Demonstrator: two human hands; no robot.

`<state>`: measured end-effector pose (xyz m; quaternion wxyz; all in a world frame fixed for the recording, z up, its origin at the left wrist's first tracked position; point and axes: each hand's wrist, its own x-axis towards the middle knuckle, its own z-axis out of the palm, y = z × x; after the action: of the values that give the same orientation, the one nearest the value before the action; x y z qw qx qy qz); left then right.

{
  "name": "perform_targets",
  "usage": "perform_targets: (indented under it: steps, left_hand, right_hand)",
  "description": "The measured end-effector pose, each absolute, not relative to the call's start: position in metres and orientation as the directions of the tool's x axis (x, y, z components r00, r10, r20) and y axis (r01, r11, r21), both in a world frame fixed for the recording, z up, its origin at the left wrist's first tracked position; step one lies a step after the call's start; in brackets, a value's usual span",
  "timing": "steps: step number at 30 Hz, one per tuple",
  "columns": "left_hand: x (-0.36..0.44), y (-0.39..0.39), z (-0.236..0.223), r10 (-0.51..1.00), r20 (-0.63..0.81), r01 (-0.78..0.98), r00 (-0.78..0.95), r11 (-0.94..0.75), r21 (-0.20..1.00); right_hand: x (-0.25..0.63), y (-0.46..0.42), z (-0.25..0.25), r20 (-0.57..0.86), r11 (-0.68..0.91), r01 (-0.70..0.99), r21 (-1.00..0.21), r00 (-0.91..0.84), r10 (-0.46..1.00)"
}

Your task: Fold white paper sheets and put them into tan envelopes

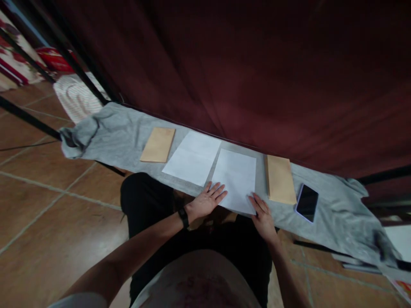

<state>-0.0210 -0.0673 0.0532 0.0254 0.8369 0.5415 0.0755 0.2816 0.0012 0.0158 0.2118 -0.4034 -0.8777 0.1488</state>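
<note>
Two white sheets of paper lie side by side on a grey cloth. My left hand (207,201), with a dark band on its wrist, rests flat with fingers spread on the lower left edge of the right sheet (237,175). At that sheet's lower right corner lies my right hand (262,214), its fingers stretched onto the paper and its thumb partly hidden. The left sheet (194,158) shows a faint crease across it and is untouched. Left of it is a flat brown envelope (158,144); a thicker brown envelope stack (281,179) sits right of the papers.
A phone (307,203) lies right of the brown stack on the grey cloth (117,137), which covers a narrow bench. A dark red curtain (240,77) hangs along the far edge. Black metal bars (28,117) stand at left, above the tiled floor (64,214).
</note>
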Motion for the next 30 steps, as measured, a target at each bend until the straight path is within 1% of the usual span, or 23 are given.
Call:
perform_targets:
  steps: [4,9,15,20,22,27,30]
  left_hand:
    - [-0.024,-0.064,0.057,0.903,0.098,0.89,0.418,-0.429,0.154]
    - [-0.031,-0.06,0.062,0.895,0.06,0.874,0.442,-0.444,0.195]
    - [-0.049,-0.06,0.065,0.875,0.108,0.812,0.471,-0.478,0.334]
    - [-0.062,-0.057,0.063,0.884,0.17,0.767,0.435,-0.463,0.445]
    - [-0.064,-0.056,0.062,0.886,0.163,0.77,0.434,-0.458,0.444]
    - [-0.063,-0.056,0.054,0.875,0.127,0.806,0.467,-0.48,0.345]
    - [-0.06,-0.056,0.054,0.874,0.105,0.819,0.475,-0.483,0.311]
  right_hand:
    - [0.279,0.001,0.011,0.241,0.633,0.645,-0.429,-0.593,0.768]
    - [0.283,0.005,0.014,0.231,0.638,0.61,-0.469,-0.613,0.756]
    - [0.289,0.005,0.017,0.233,0.641,0.577,-0.505,-0.624,0.746]
    - [0.293,0.004,0.016,0.25,0.643,0.548,-0.535,-0.624,0.74]
    - [0.294,0.004,0.016,0.255,0.645,0.54,-0.541,-0.625,0.738]
    - [0.292,0.005,0.015,0.266,0.619,0.561,-0.55,-0.585,0.766]
    - [0.29,0.005,0.014,0.257,0.608,0.579,-0.543,-0.574,0.777]
